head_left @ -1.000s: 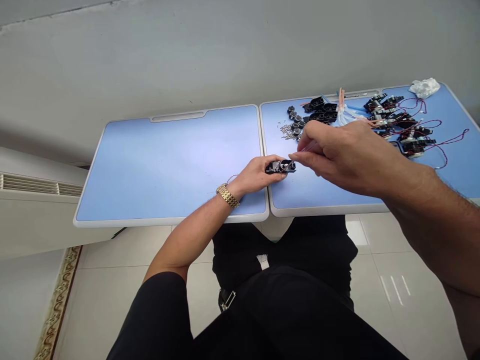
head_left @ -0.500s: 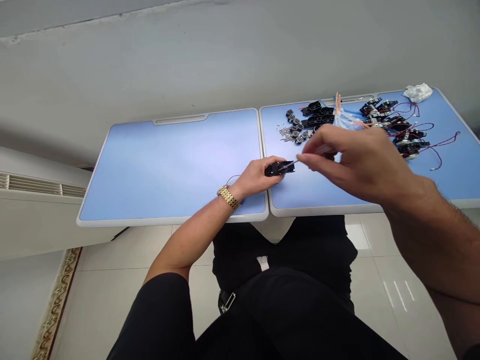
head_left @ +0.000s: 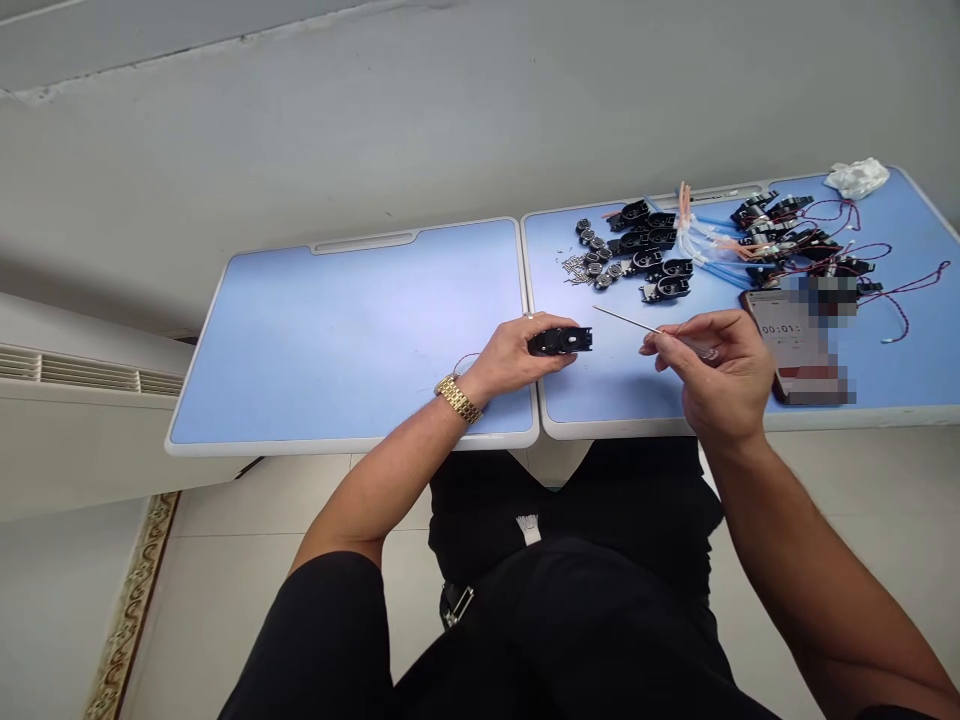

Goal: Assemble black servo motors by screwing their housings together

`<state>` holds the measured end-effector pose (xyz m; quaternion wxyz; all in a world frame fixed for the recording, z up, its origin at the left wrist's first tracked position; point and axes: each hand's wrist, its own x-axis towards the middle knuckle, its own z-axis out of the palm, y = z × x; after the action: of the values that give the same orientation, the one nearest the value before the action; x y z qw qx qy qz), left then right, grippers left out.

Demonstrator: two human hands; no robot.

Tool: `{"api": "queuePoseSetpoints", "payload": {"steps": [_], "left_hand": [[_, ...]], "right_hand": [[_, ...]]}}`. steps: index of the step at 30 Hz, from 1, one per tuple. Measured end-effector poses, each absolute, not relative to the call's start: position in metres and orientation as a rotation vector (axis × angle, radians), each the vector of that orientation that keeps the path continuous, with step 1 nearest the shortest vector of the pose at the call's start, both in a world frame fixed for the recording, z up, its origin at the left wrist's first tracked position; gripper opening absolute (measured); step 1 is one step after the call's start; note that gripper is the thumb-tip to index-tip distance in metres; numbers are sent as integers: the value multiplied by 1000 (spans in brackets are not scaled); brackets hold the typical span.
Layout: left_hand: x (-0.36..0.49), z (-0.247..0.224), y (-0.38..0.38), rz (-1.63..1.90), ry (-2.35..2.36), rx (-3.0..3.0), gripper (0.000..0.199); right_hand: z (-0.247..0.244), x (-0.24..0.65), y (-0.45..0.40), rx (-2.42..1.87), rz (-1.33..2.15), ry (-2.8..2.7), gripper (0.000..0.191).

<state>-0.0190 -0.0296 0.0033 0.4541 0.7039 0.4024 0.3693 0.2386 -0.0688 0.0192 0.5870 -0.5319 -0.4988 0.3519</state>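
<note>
My left hand (head_left: 517, 348) is closed around a small black plastic housing (head_left: 571, 340), held just over the blue table near the seam. A light spot shows on the housing's upper face, and a thin wire trails out behind my wrist. In my right hand (head_left: 724, 370) is a screwdriver (head_left: 626, 320), gripped by its clear handle. Its thin metal shaft points left, with the tip apart from the housing, a little above and to the right of it.
Beyond my hands lie loose screws (head_left: 577, 270), small round black parts (head_left: 594, 255) and open black shells (head_left: 649, 245). Pink and blue ties (head_left: 686, 235), wired black assemblies (head_left: 787, 240), a phone (head_left: 802, 365) and crumpled white plastic (head_left: 859, 178) occupy the right table.
My right hand has drawn the screwdriver back from the housing, dropping lower and turning palm up. The phone has come into sight. My left hand keeps its hold in nearly the same place.
</note>
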Motion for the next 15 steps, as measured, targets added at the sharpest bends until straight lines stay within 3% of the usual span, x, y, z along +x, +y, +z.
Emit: {"api": "queuePoseSetpoints", "payload": {"steps": [6,15], "left_hand": [[-20,6,-28,858,927,1658,39],[-19,10,-31,822,1023,1765,36]], "right_hand": [[-8,242,-62,-1286,948,-1041,35],[-7,244,-67,-1265,1026,-1042,30]]}}
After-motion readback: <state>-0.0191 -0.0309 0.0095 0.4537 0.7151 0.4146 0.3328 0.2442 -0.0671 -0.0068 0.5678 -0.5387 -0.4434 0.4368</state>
